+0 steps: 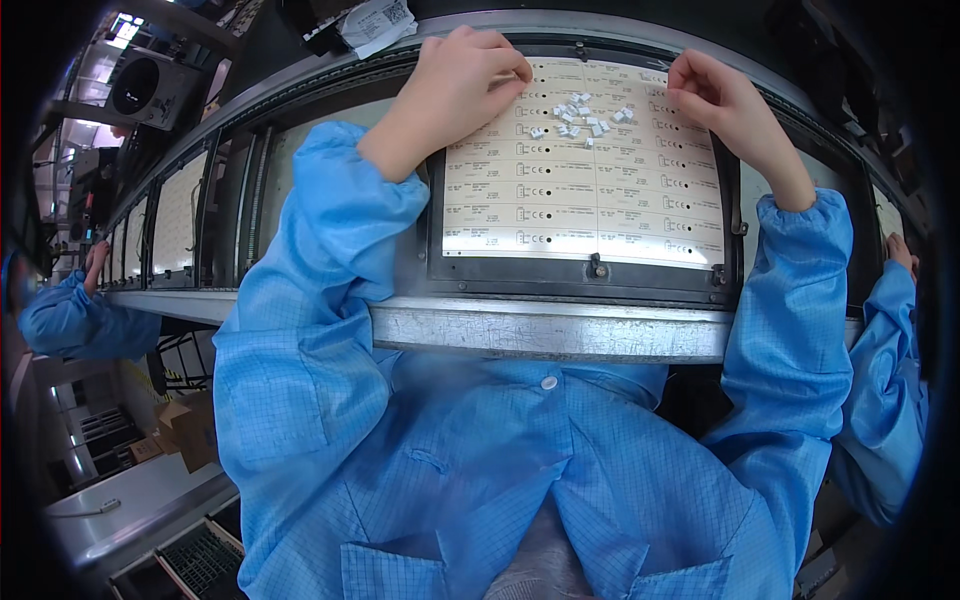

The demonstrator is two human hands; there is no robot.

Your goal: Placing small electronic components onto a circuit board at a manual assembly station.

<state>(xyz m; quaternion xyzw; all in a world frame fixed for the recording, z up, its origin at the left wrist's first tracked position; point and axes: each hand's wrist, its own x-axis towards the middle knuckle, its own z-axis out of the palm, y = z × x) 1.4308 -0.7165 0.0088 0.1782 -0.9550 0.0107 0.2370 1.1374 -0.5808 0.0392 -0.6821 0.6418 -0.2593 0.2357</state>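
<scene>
A cream-coloured printed circuit board panel (560,225), marked in rows with small print and black dots, lies in a dark carrier frame (520,284) before me. Several small white connectors (575,112) are loosely piled on its upper middle. My left hand (455,95) is at the panel's upper left edge, thumb and fingertips pinched together. Over the upper right edge my right hand (722,105) is curled, its thumb against the fingers. Whatever either pinch holds is too small or hidden to make out.
A metal conveyor rail (550,332) runs along my front. Beyond the far rail sits a crumpled white labelled bag (378,27). Blue-sleeved co-workers are at the left (75,315) and right (890,380); further panels (180,215) lie along the line. A cardboard box (190,428) is lower left.
</scene>
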